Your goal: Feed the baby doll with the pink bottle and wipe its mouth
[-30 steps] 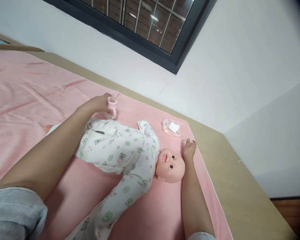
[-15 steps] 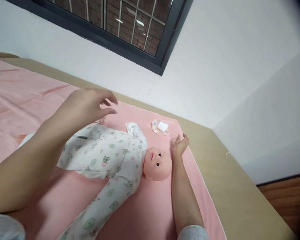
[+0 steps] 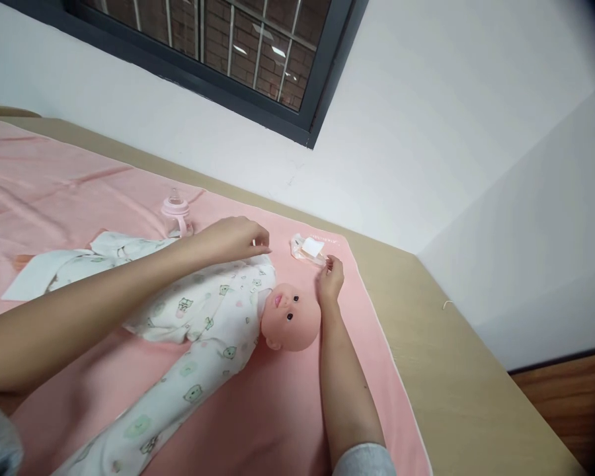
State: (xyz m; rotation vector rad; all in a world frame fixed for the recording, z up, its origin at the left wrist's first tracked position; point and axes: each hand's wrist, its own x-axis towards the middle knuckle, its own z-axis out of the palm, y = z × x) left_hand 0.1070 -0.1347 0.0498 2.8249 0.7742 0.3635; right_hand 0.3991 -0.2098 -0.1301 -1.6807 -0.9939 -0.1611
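A baby doll in a white bear-print outfit lies on its back on a pink blanket, its bare head toward the right. My left hand hovers over the doll's chest and far arm, fingers loosely bent and apart from the thumb, holding nothing. Past the head, my right hand reaches a clear plastic packet with a white square piece on it. Its curled fingertips are at the packet's near right edge and appear to pinch it. My right forearm runs close beside the doll's head.
A pink-topped baby bottle with a handle stands beyond the doll's legs. The blanket covers a wooden surface that borders a white wall. A dark-framed window is above.
My left hand has moved right and lower over the doll's chest, uncovering the bottle. My right hand has come left to the packet's edge, and its fingers have curled. The view has shifted slightly.
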